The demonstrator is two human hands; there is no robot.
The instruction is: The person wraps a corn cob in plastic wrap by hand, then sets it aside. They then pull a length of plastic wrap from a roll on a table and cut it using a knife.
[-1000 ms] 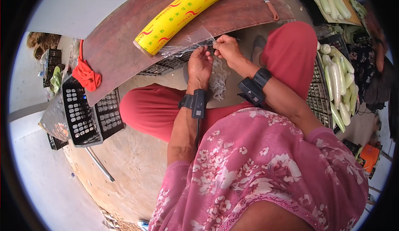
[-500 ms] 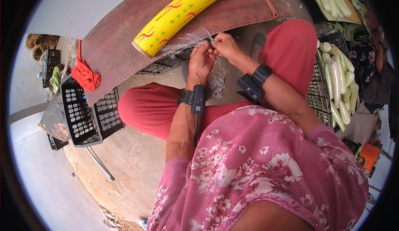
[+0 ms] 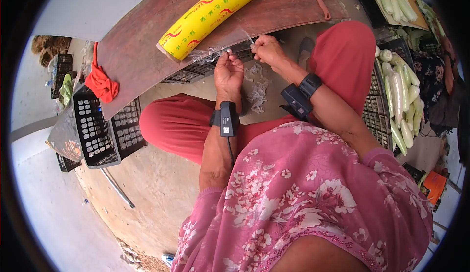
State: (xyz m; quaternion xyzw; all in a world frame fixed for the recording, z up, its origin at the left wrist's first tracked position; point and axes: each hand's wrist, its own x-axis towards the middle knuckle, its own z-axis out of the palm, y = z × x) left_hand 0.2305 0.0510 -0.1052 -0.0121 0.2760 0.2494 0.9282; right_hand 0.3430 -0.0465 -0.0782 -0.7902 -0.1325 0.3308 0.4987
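Observation:
My left hand (image 3: pixel 229 73) is closed at the table's front edge, its fingertips pinching clear plastic film (image 3: pixel 208 54) that trails from the yellow roll. To its right, my right hand (image 3: pixel 269 50) is also closed, pinching a thin piece of the film at its fingertips. A small gap separates the two hands. The yellow printed roll (image 3: pixel 215 16) lies slantwise on the reddish-brown table (image 3: pixel 142 42), behind my hands. Both wrists wear black devices.
A knife (image 3: pixel 320 2) with a pink handle lies at the table's right end. An orange-red cloth (image 3: pixel 102 83) hangs at the left corner above a black crate (image 3: pixel 93 130). Pale green gourds (image 3: pixel 399 95) fill a crate at right. Plastic scraps (image 3: pixel 258 95) lie on the floor.
My hands, close together before, have moved apart. The left one has shifted left and turned palm up, and the spread film beside the roll has gathered into a narrower bunch.

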